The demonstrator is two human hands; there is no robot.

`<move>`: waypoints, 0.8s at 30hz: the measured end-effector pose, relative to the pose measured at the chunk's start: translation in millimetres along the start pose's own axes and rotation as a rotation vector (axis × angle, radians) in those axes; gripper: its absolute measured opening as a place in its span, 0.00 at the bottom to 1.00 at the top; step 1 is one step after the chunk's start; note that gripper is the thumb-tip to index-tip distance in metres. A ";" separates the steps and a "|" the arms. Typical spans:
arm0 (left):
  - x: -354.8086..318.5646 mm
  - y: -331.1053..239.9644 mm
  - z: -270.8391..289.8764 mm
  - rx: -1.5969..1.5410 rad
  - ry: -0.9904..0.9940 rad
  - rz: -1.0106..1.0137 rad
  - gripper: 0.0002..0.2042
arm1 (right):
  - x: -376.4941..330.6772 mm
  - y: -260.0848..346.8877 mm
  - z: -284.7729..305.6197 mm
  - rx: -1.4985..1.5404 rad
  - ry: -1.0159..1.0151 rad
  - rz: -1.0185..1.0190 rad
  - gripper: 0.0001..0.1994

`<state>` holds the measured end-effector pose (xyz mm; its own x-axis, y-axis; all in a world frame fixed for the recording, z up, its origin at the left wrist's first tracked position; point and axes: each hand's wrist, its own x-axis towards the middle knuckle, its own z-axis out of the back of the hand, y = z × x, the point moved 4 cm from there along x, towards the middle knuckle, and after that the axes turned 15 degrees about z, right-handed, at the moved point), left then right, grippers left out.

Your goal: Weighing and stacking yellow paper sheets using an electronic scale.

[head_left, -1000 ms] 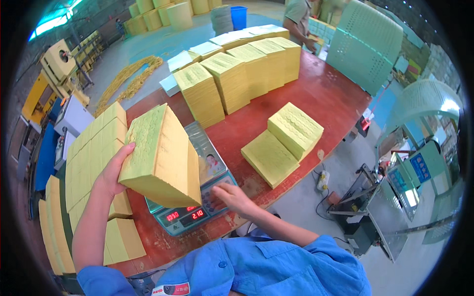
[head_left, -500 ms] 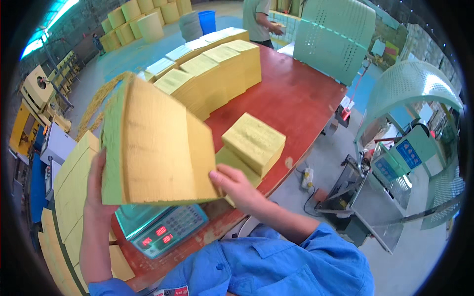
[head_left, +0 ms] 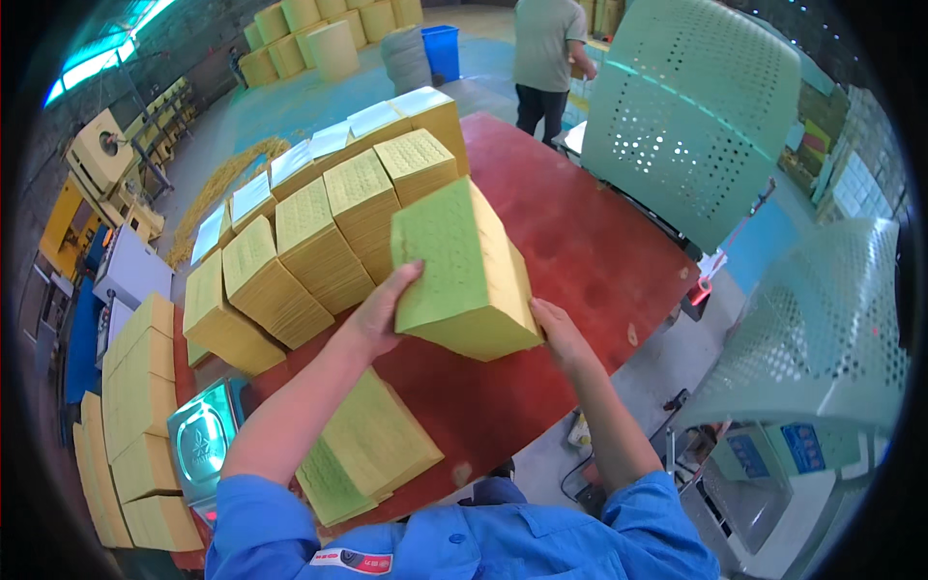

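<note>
Between both hands I hold a thick stack of yellow paper (head_left: 445,256) above the red table, tilted so its greenish, dimpled face shows. My left hand (head_left: 385,304) grips its left side, thumb on that face. My right hand (head_left: 561,333) closes on its lower right edge. Beyond it, to the left, several similar paper stacks (head_left: 309,227) stand side by side in a curved row. Another row behind carries white sheets on top. Nearer me, beneath my left forearm, lie loose-edged paper stacks (head_left: 377,440) on the table.
A digital scale (head_left: 205,440) with a shiny plate stands at the table's left edge, beside more yellow stacks (head_left: 140,387). The red table (head_left: 570,261) stretches ahead. Green perforated guards (head_left: 677,126) rise at its far right. Another person (head_left: 549,58) stands beyond the far end.
The held stack has swung from the left, above the scale, out to the right over the table. My view has turned, and the scale now appears farther left.
</note>
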<state>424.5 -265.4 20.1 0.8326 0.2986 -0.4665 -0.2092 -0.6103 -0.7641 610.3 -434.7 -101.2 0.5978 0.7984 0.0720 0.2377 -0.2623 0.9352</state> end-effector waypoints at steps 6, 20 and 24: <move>96.9 11.1 -43.3 0.048 -0.130 0.158 0.35 | 44.7 4.0 77.2 -0.311 0.012 -0.113 0.19; 136.2 -32.2 -82.4 0.205 -0.176 0.059 0.38 | 72.5 15.6 58.4 -0.700 -0.074 0.380 0.33; 76.6 -32.1 -29.4 0.309 -0.191 -0.106 0.35 | 127.2 14.9 56.7 -0.699 0.013 0.434 0.33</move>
<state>510.1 -244.5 22.0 0.7535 0.4971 -0.4304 -0.2964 -0.3274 -0.8972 733.3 -367.7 -97.8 0.5170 0.7110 0.4767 -0.5464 -0.1545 0.8231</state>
